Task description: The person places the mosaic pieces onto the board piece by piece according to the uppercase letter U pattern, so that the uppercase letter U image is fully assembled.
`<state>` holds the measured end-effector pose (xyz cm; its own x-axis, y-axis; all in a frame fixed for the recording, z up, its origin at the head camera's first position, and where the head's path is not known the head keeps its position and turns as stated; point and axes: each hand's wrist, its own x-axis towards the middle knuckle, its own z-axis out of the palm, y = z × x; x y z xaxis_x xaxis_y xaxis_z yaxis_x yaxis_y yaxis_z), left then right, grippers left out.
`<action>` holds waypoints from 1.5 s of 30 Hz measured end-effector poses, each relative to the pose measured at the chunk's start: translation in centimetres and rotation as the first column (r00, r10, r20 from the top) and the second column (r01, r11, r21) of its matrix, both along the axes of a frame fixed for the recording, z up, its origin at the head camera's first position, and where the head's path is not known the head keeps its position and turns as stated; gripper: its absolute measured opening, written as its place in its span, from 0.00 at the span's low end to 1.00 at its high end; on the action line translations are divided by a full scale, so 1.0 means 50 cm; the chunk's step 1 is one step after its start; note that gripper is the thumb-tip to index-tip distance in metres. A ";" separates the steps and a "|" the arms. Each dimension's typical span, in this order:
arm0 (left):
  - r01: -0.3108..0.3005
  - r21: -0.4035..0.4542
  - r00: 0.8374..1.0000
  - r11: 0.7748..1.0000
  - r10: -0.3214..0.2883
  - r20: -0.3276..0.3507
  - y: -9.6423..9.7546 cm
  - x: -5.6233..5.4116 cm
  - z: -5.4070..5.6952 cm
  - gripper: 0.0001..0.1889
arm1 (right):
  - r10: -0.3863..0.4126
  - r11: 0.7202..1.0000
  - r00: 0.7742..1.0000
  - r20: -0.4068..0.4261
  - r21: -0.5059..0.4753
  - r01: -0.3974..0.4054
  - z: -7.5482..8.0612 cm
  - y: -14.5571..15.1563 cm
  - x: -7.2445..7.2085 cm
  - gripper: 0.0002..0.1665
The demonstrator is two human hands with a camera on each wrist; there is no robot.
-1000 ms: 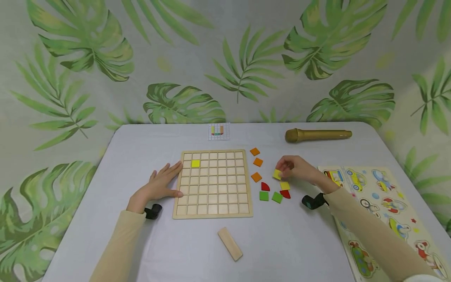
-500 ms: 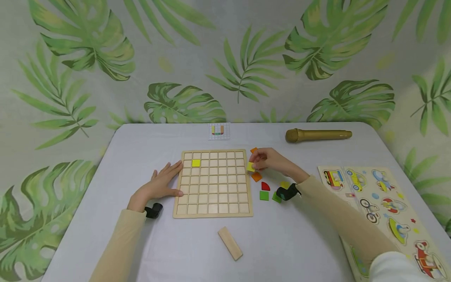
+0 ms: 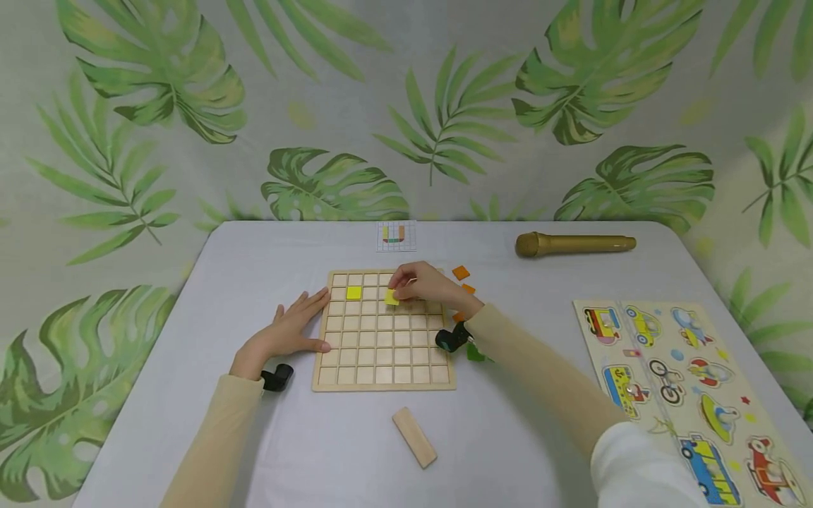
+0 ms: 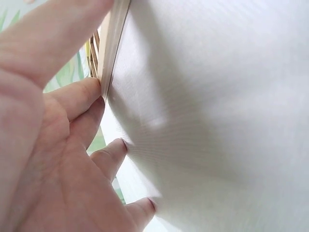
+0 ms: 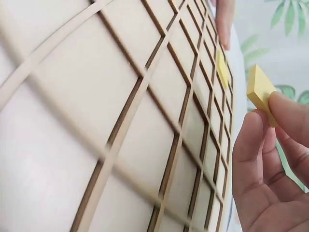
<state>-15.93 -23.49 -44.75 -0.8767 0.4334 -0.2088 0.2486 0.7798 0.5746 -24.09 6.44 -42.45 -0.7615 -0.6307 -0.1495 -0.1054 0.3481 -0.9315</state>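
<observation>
A wooden grid board (image 3: 384, 389) lies on the table, with one yellow square tile (image 3: 353, 293) set in a cell near its upper left. Thumb and fingers of my right hand (image 3: 424, 284) pinch another yellow square tile (image 5: 261, 88), held above the upper middle of the board. In the right wrist view that tile is tilted and apart from the grid. My left hand (image 3: 288, 333) rests beside the board's left edge with fingers spread, thumb and fingertips touching the frame (image 4: 112, 43).
Orange tiles (image 3: 461, 272) and a green tile (image 3: 474, 352) lie right of the board, partly hidden by my right arm. A pattern card (image 3: 396, 236) and gold microphone (image 3: 574, 244) are at the back. A wooden block (image 3: 415, 437) lies in front; a picture puzzle board (image 3: 705, 381) at right.
My right hand has carried the yellow tile leftward from the loose tiles at the right to over the board. My left hand has stayed at the board's left edge.
</observation>
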 end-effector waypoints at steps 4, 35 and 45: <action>-0.002 -0.005 1.000 1.000 0.002 0.005 0.001 0.000 0.002 0.53 | 0.003 1.000 1.000 -0.030 0.021 -0.003 -0.003 -0.050 0.001 0.07; -0.005 0.016 1.000 1.000 0.005 -0.008 0.000 0.006 0.005 0.53 | 0.166 0.923 0.896 -0.413 0.385 0.007 -0.027 -0.177 0.022 0.04; 0.017 0.009 1.000 1.000 -0.017 -0.015 -0.001 0.005 0.002 0.51 | 0.181 0.922 0.893 -0.411 0.388 -0.009 -0.023 -0.170 0.028 0.04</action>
